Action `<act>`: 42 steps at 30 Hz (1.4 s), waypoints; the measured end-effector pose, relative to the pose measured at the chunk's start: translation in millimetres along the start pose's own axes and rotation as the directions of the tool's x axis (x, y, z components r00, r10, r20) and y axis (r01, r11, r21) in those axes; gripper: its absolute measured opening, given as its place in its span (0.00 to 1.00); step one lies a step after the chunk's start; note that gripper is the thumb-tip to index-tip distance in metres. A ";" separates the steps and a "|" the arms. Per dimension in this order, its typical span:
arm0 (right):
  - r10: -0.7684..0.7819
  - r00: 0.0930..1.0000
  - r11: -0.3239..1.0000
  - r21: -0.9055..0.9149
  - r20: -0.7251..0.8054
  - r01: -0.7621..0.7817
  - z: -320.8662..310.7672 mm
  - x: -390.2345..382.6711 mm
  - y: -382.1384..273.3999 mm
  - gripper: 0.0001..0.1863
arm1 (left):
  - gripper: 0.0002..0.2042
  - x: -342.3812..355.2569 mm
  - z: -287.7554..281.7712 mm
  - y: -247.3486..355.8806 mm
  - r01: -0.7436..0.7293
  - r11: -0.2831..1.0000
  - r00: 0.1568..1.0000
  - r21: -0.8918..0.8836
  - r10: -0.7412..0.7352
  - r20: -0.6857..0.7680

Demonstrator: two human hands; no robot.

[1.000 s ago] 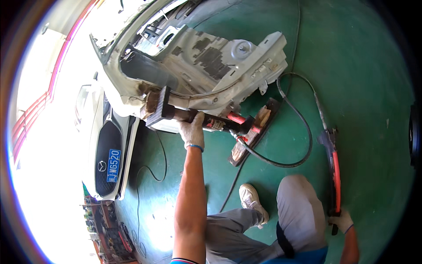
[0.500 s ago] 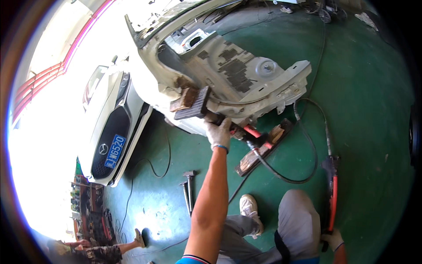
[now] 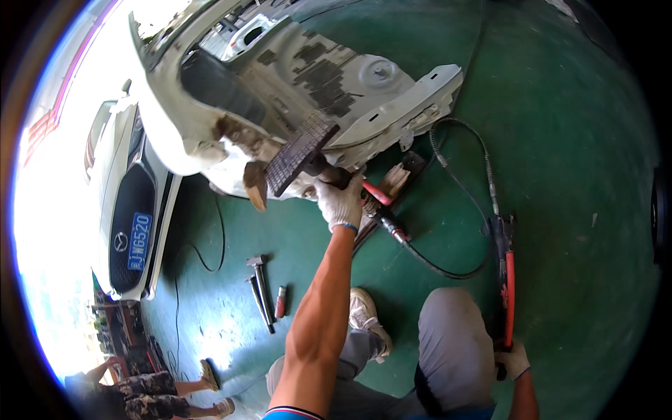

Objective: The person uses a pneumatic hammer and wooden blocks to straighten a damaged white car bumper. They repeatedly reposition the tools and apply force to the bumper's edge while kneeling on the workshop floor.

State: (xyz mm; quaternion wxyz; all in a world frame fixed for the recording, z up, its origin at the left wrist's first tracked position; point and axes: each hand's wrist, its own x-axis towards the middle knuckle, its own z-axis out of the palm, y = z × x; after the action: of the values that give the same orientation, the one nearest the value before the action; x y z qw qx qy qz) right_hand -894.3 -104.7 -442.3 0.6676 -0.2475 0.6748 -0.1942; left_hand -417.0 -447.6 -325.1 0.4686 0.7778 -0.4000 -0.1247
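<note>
My left hand (image 3: pixel 341 203), in a white knit glove, is wrapped round a hydraulic ram (image 3: pixel 329 172). A ridged rectangular pad (image 3: pixel 301 150) tops the ram, tilted beside the cut white car body (image 3: pixel 392 112). Left of the pad is a wooden block (image 3: pixel 255 185), tipped on end; I cannot tell whether it touches the pad. A black hose (image 3: pixel 441 267) runs from the ram toward the hand pump (image 3: pixel 501 245). At lower right my gloved right hand (image 3: pixel 514 360) is closed on the end of the pump's red handle (image 3: pixel 509 301).
A wooden beam (image 3: pixel 397 180) lies under the body's edge. Two hammers (image 3: pixel 262 290) and a red-handled tool (image 3: pixel 281 302) lie on the green floor. A white car (image 3: pixel 133 210) stands at left. A person in camouflage shorts (image 3: pixel 143 392) is at lower left. Cables cross the floor.
The wooden block has tipped and dropped away from between the pad and the body. My left hand has turned the ram and pad. The whole scene has shifted left in view.
</note>
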 end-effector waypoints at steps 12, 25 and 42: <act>0.001 1.000 0.997 0.080 0.005 -0.002 8.1 -2.8 10.7 0.19 | 0.28 3.4 -1.5 3.3 0.070 0.997 0.994 0.013 -0.071 0.085; -0.050 0.999 0.999 0.022 -0.005 0.050 4.6 -5.9 -0.5 0.16 | 0.29 -6.2 -23.6 -4.2 0.067 0.998 0.987 0.018 -0.069 0.144; -0.081 0.996 0.993 0.093 0.031 0.078 1.5 4.8 27.4 0.19 | 0.39 8.7 -21.3 -24.9 0.002 1.000 0.972 0.012 -0.005 0.236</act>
State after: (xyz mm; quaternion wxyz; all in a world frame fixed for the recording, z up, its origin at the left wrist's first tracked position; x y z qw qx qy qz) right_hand -894.8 -85.5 -462.4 0.6815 -0.2465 0.6433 -0.2469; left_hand -386.6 -434.6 -332.9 0.4130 0.7609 -0.4522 -0.2145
